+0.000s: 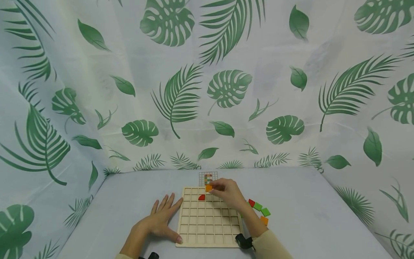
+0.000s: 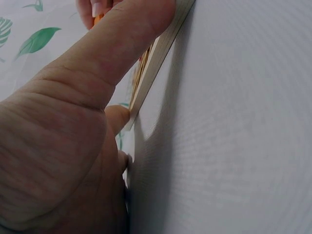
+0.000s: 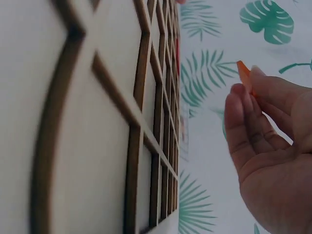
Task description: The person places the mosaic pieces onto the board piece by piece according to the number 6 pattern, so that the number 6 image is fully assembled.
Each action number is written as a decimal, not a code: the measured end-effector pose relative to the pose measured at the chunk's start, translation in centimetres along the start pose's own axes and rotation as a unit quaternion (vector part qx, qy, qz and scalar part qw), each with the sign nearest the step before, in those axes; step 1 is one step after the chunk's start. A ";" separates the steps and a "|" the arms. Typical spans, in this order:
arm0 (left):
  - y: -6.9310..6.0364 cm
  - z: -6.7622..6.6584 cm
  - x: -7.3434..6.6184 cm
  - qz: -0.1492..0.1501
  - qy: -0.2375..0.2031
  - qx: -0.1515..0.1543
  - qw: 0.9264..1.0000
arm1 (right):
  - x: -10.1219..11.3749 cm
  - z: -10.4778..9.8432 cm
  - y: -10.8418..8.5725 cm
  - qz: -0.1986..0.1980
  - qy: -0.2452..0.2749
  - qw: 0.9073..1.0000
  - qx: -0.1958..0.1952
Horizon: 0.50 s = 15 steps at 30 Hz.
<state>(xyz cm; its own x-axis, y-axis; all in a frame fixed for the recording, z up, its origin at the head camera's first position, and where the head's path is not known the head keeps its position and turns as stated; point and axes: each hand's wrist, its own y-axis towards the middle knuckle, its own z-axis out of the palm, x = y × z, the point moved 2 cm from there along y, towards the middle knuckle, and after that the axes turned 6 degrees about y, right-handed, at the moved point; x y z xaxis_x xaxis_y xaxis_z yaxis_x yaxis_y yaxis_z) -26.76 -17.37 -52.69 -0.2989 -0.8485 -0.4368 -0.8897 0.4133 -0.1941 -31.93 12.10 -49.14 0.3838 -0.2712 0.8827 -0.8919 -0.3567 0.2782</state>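
Pale right sleeve (image 1: pixel 271 246) sits nearest the head camera, its arm reaching over a wooden grid board (image 1: pixel 201 229). Right hand (image 1: pixel 229 192): thumb and fingertips pinch an orange tile (image 1: pixel 208 188). Left hand (image 1: pixel 160 218): fingers spread and straight, thumb at the board's near left corner, as if steadying it; hands well apart. Tile location: at the board's far edge, about the fourth column from the left; cannot tell whether it touches the wood. Progress, judged early: one red quarter-round piece (image 1: pixel 202 197) lies in a cell of the second row from the far side; other visible cells are bare (some are hidden by the right arm). Off the board, to the right, lie a red piece (image 1: pixel 251 203), two green tiles (image 1: pixel 257 206) and another orange piece (image 1: pixel 264 220), presumably left to place. Orientation: orange tile looks square, so no clear long axis; edges roughly parallel to the grid in the head view, nearly edge-on in the right wrist view, free corner pointing upward, away from the fingertips.
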 end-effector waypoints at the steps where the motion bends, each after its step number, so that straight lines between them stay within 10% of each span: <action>1: 0.0 0.0 0.0 0.000 0.001 0.000 1.000 | -0.1 0.2 0.1 0.001 0.006 1.000 0.004; 15: -0.2 -0.1 -0.2 0.004 0.008 0.000 1.000 | -2.5 1.1 -0.2 0.015 -0.038 0.999 0.034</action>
<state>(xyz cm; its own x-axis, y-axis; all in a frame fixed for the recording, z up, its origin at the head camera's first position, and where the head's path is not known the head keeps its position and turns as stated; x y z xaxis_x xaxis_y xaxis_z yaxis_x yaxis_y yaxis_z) -26.52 -17.31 -52.42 -0.3120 -0.8504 -0.4236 -0.8875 0.4200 -0.1896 -32.49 11.89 -51.85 0.3772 -0.3487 0.8580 -0.8859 -0.4060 0.2245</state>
